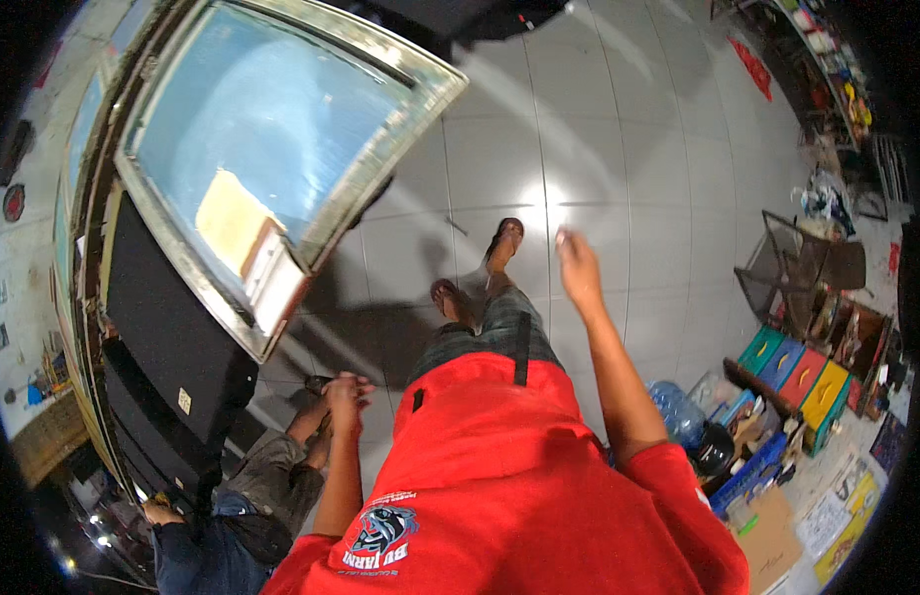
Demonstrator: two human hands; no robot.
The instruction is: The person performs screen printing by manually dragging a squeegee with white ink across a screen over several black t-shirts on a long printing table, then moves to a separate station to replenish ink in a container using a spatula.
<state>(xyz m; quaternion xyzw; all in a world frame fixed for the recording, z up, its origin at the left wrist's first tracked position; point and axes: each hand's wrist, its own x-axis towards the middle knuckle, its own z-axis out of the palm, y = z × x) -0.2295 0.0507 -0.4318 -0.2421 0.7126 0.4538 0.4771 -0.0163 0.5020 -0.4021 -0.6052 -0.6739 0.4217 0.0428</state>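
My right hand (pixel 578 266) hangs over the tiled floor, ahead of my right foot. Its fingers are curled in, and no object shows in them. To the left of my body is my left hand (pixel 347 391), with fingers loosely bent together and nothing visible in the grip. It is nearest to the lower corner of a large glass panel in a worn frame (pixel 423 94), but apart from it. A cream patch (pixel 228 220) shows on the glass. Close to that hand a co-worker in dark clothes (pixel 204 555) is low down, one hand (pixel 162 513) at the edge of a black panel (pixel 167 327).
Grey tiles (pixel 589 129) extend ahead. On the right stand a small cabinet with coloured drawers (pixel 799 382), a dark chair (pixel 792 268), a clear blue water jug (pixel 678 415) and a blue crate (pixel 752 476) of clutter. A crowded shelf (pixel 827 59) lines the far right.
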